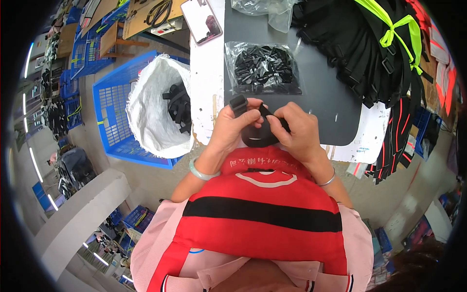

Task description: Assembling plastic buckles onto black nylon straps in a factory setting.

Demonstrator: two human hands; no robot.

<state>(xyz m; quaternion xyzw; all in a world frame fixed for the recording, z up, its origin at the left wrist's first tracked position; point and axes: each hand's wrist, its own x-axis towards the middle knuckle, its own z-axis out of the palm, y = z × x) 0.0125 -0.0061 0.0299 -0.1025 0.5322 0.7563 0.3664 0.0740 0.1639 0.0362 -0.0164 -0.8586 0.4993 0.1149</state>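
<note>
Above the desk's near edge, the left hand has its grip closed on a black strap beside its buckle; the right hand's grip pinches the strap too; beyond lies a bag of black pieces; a phone lies by the left edge.

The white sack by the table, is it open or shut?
Open: the white sack has its mouth spread wide, and black straps show inside it.
</note>
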